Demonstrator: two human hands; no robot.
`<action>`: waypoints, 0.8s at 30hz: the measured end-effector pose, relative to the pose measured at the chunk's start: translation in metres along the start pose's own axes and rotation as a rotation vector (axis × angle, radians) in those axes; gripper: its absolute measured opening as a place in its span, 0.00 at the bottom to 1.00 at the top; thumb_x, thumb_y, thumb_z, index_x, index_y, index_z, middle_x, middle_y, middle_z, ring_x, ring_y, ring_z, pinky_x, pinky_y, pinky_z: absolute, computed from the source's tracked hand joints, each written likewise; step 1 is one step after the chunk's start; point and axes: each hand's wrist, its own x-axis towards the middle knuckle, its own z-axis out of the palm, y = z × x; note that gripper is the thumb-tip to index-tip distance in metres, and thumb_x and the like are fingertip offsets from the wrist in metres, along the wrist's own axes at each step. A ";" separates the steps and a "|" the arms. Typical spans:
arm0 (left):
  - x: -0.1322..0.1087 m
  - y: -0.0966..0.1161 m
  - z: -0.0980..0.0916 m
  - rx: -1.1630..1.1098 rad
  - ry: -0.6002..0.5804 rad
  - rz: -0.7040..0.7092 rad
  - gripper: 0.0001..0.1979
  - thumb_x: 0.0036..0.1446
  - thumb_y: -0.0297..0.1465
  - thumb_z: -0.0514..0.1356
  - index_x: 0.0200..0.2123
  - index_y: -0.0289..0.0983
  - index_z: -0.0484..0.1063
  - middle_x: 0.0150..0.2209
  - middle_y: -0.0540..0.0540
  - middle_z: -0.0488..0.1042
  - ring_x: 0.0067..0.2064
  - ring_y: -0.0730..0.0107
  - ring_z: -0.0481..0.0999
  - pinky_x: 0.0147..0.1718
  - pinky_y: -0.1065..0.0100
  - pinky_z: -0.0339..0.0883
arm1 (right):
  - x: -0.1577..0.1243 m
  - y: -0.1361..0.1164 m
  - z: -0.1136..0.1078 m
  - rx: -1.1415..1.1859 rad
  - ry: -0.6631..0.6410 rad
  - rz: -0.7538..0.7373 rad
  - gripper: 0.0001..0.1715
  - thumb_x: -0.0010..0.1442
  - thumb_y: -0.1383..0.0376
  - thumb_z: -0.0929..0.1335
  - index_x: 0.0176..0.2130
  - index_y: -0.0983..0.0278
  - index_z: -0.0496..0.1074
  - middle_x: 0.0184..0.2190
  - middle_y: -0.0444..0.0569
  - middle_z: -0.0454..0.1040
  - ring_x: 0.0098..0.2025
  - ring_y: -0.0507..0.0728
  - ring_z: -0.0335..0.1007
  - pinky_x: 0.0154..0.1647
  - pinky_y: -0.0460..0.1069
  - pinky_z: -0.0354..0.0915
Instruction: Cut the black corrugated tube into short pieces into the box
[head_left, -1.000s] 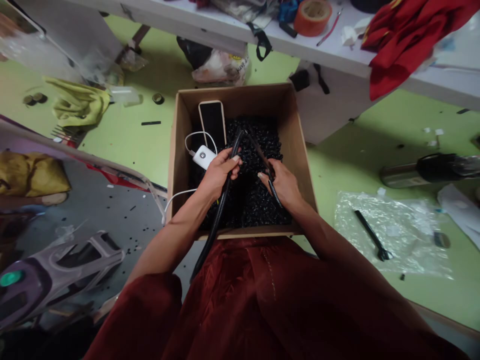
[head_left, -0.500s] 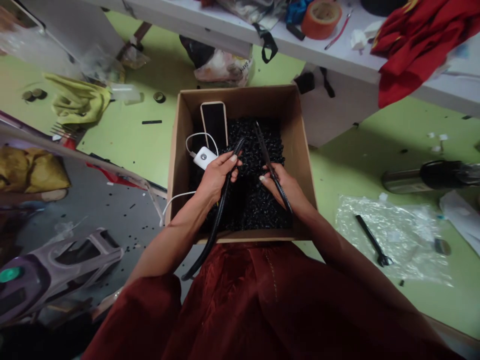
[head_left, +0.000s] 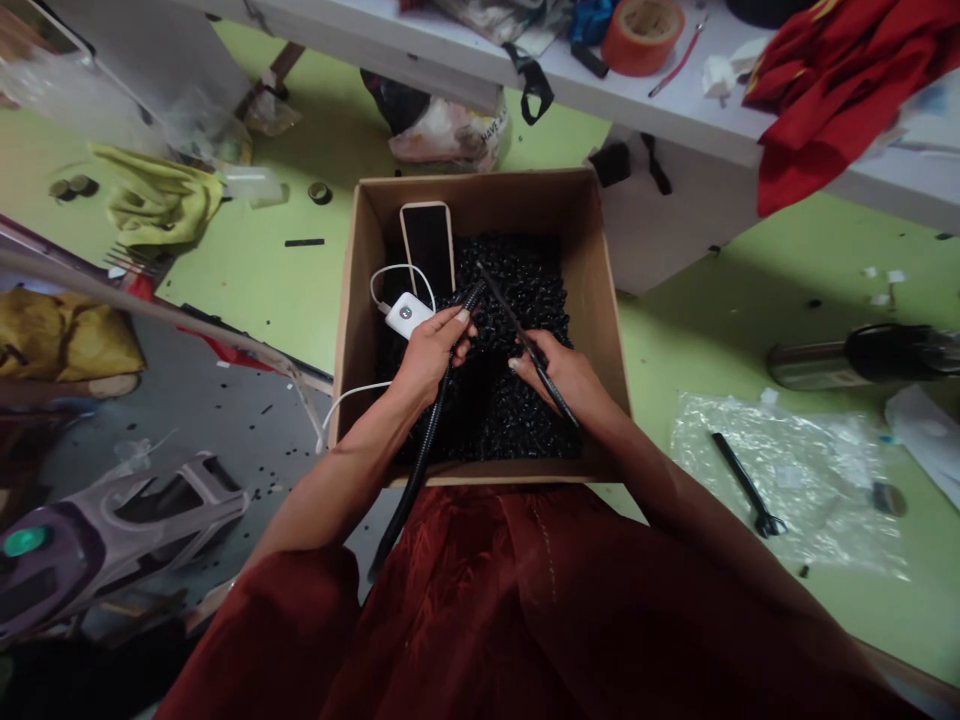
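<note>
Tho in R hand (head_left: 564,372), tool (head_left: 513,317) unclr.

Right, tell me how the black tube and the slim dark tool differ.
The black tube is ribbed and curves out beyond the box; the slim dark tool is straight and narrows to a tip. The tube looks longer than the tool. The left hand grips the tube; the right hand, the tool. Both are dark and slender.
</note>
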 end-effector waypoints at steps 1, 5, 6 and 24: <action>0.000 0.001 0.000 -0.006 0.000 -0.005 0.06 0.57 0.30 0.58 0.35 0.33 0.72 0.27 0.51 0.67 0.21 0.84 0.60 0.17 0.77 0.50 | 0.001 0.003 0.001 0.020 0.024 0.024 0.25 0.57 0.54 0.63 0.51 0.61 0.67 0.39 0.53 0.76 0.41 0.63 0.73 0.41 0.55 0.65; -0.001 0.003 0.002 -0.025 -0.008 -0.019 0.08 0.58 0.31 0.59 0.38 0.32 0.73 0.27 0.51 0.67 0.21 0.85 0.60 0.17 0.77 0.49 | 0.002 0.015 0.007 0.196 0.114 0.076 0.23 0.57 0.53 0.64 0.49 0.61 0.67 0.38 0.51 0.75 0.39 0.61 0.73 0.42 0.56 0.66; -0.002 0.002 0.003 -0.024 -0.014 -0.026 0.08 0.58 0.31 0.58 0.38 0.32 0.72 0.27 0.51 0.66 0.20 0.85 0.59 0.16 0.77 0.48 | 0.003 0.017 0.009 0.272 0.127 0.072 0.22 0.57 0.53 0.64 0.48 0.61 0.66 0.38 0.51 0.75 0.38 0.60 0.73 0.41 0.55 0.66; -0.010 -0.014 0.016 0.132 -0.269 -0.203 0.07 0.53 0.26 0.52 0.30 0.33 0.70 0.26 0.51 0.66 0.19 0.83 0.58 0.17 0.75 0.48 | 0.026 0.007 0.012 0.843 0.198 0.010 0.22 0.49 0.58 0.73 0.42 0.57 0.63 0.30 0.39 0.66 0.27 0.49 0.67 0.29 0.48 0.67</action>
